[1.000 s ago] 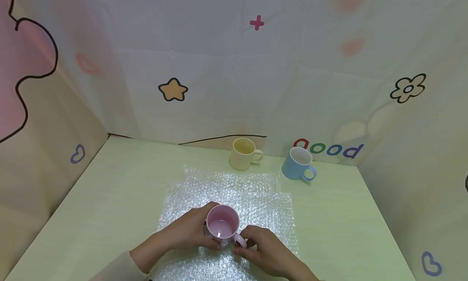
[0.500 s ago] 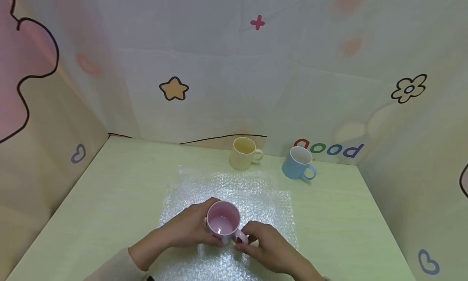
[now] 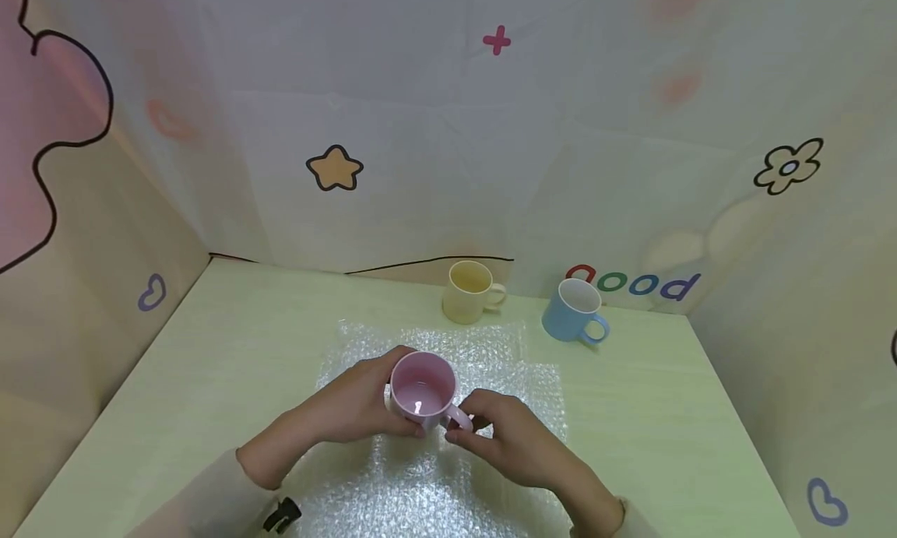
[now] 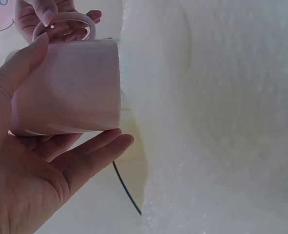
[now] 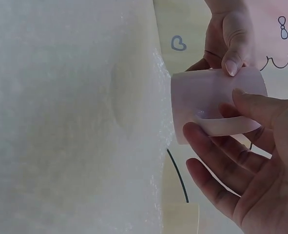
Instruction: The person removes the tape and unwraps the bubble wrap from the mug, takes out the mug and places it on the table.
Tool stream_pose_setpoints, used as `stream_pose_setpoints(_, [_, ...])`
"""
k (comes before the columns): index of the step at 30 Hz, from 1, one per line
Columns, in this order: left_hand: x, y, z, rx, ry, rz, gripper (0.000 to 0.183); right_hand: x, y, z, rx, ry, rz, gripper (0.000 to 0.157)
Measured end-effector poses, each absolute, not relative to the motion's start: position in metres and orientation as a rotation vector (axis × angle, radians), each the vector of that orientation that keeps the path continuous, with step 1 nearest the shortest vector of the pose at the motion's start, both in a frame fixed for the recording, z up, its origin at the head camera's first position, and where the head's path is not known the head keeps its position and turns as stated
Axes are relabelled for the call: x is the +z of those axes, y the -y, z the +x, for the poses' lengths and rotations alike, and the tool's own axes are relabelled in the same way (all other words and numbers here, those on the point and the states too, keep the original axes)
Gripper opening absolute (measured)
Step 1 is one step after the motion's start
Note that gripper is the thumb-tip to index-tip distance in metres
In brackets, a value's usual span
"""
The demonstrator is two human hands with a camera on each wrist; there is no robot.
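Note:
A pink mug [image 3: 423, 384] is held upright between my two hands, over a sheet of bubble wrap [image 3: 420, 495]. My left hand [image 3: 356, 404] grips its body from the left, thumb on the near side and fingers round the far side. On the right, the fingers and thumb of my right hand [image 3: 506, 435] are curled at the mug's handle [image 5: 226, 126]. Seen from the left wrist, the mug's plain side [image 4: 78, 87] lies in the grip, and the wrap spreads close by its base. The inside of the mug shows pale pink and glossy.
A yellow mug [image 3: 462, 304] stands at the back of the pale green table [image 3: 231, 351], beyond the wrap. To its right is a blue mug [image 3: 563, 320]. A printed cloth backdrop [image 3: 420, 149] rises behind and at both sides.
Both hands have moved up in the head view, carrying the pink mug with them, and more of the near wrap shows. The yellow and blue mugs have stayed in place.

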State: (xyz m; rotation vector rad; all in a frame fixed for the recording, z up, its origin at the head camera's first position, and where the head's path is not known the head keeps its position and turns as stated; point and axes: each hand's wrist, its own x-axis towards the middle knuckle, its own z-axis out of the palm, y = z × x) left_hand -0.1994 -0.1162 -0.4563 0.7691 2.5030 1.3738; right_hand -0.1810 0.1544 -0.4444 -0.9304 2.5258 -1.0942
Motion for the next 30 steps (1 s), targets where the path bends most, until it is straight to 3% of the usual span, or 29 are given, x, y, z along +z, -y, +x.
stream_pose_setpoints(11, [-0.445, 0.128, -0.223, 1.422, -2.578, 0.670, 0.084, -0.437, -0.136, -0.215, -1.167, -2.577, -0.877, 0.005])
stream_pose_setpoints(30, [-0.438, 0.144, -0.266, 1.464, -2.653, 0.459, 0.085, -0.434, -0.101, -0.264, -1.412, -2.628, -0.580, 0.025])
